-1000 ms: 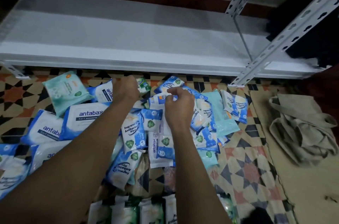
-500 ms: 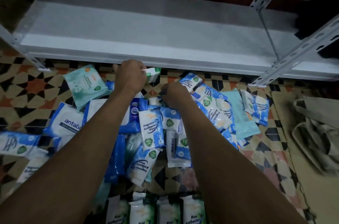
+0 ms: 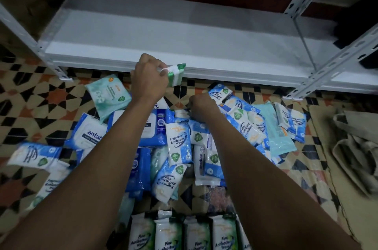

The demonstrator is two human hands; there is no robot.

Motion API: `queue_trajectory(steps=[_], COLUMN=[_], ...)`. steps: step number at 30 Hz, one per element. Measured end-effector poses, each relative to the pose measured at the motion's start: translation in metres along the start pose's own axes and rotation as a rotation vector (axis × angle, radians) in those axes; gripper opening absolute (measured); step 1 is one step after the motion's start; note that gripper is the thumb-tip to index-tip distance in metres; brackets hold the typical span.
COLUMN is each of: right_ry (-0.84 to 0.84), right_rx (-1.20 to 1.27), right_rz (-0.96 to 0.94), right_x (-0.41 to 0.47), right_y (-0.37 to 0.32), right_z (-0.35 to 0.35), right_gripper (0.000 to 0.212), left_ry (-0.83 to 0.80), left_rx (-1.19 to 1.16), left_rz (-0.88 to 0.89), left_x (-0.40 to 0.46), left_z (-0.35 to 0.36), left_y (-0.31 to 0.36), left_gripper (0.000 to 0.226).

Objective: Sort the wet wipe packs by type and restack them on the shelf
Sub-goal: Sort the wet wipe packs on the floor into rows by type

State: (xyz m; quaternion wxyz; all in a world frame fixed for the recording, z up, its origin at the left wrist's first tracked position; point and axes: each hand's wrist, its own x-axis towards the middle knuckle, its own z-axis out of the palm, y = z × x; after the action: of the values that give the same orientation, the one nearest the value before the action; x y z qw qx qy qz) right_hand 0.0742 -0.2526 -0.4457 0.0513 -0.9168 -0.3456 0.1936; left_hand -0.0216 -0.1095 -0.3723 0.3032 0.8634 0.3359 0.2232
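The left hand [image 3: 148,78] is up near the front edge of the white shelf [image 3: 184,30]. Its fingers are curled round one end of a small green and white pack [image 3: 174,74], and the pack sticks out to the right, lifted off the floor. The right hand [image 3: 201,106] is lower down, on top of the pile of wipe packs [image 3: 180,143]. Its fingers are curled down into the packs, but what they hold is hidden, so I cannot tell if it has one. The pile lies on the patterned floor [image 3: 30,102] just in front of the shelf. Most packs in it are blue and white, and they lie every which way, some on top of others. A pale green pack [image 3: 108,94] sits tilted at the left of the pile, beside the left arm. At the bottom of the view, a row of green pine packs [image 3: 184,233] stands side by side. A grey cloth bag [image 3: 356,147] lies on the floor to the right, apart from the pile.
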Motion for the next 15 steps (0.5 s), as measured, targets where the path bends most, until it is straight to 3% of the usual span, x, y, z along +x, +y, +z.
queue_trajectory(steps=[7, 15], right_ry=[0.174, 0.433], right_rx=[0.476, 0.674], right_rz=[0.054, -0.059], right_x=[-0.028, -0.117], right_y=[0.006, -0.009], right_z=[-0.018, -0.067], right_gripper=[0.026, 0.013], left_ry=[-0.005, 0.105], left_rx=[-0.206, -0.440], left_rz=[-0.173, -0.279], left_x=[-0.021, -0.078], left_z=[-0.034, -0.090], left_y=[0.007, 0.023], left_gripper=[0.013, 0.005])
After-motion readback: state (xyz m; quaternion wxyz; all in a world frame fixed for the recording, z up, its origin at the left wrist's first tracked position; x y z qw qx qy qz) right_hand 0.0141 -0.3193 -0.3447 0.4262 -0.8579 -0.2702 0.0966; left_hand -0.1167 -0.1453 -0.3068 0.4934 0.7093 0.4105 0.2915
